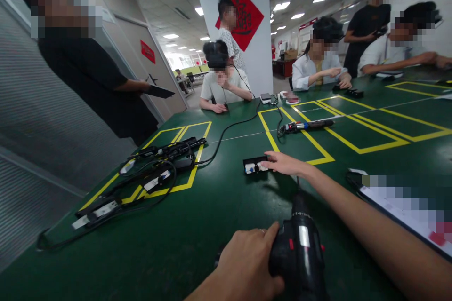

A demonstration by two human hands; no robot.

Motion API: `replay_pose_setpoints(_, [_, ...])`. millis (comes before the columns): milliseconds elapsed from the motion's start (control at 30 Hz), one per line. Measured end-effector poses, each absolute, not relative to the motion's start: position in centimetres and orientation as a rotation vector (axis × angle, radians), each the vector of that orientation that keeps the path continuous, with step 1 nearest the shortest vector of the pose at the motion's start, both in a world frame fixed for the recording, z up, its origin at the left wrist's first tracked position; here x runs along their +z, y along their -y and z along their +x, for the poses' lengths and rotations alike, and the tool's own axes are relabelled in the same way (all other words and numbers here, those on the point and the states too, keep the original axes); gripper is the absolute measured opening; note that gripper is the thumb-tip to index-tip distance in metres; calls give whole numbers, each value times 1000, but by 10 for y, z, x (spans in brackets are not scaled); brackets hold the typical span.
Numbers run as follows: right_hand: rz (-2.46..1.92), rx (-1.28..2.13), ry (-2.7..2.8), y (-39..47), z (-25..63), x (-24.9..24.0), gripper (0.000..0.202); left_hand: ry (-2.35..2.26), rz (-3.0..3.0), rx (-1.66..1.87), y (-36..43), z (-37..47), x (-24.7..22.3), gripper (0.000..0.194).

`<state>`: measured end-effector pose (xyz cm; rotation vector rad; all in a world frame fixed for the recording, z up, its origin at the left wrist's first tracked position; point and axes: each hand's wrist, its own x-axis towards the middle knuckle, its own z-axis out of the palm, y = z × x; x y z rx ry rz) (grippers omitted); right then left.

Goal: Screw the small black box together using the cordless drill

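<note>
A black power drill (302, 254) is held in my left hand (249, 261) at the bottom centre, its bit pointing away from me. Farther forward, my right hand (282, 162) reaches in from the right, its fingers closed on the right end of a small black tray (257, 172). White and blue parts sit in that tray, which is by the green table (226, 207) surface. The drill's tip comes close beneath my right wrist.
Black cables and devices (169, 153) spread over yellow-taped areas at the left. Near the right taped outlines lies a wired, pen-shaped tool (307, 125). A clipboard with paper (399, 207) lies at the right. Several people sit or stand around the table.
</note>
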<state>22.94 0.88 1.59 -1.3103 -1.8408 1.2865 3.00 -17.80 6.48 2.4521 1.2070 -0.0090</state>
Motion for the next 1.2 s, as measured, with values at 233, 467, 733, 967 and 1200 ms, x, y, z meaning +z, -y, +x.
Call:
replay_pose_setpoints(233, [-1295,1367,1548,-8,229,14,49,-1127,2058,210,188,2,88,60])
replay_pose_setpoints(467, [-1245,1250,1233,-14,223,-3,42,-1020,1183,825,202,-14,63,34])
replay_pose_setpoints(733, [-1287,1006,1273,-13,215,-15,39,-866,1057,1038,191,-22,55,34])
replay_pose_setpoints(967, [-1411,684,1336,-5,212,-16,41,-908,1314,1066,195,-22,51,33])
replay_pose_setpoints(1200, [-1354,502,1517,15,196,-10,36,-812,1080,972,201,-14,51,41])
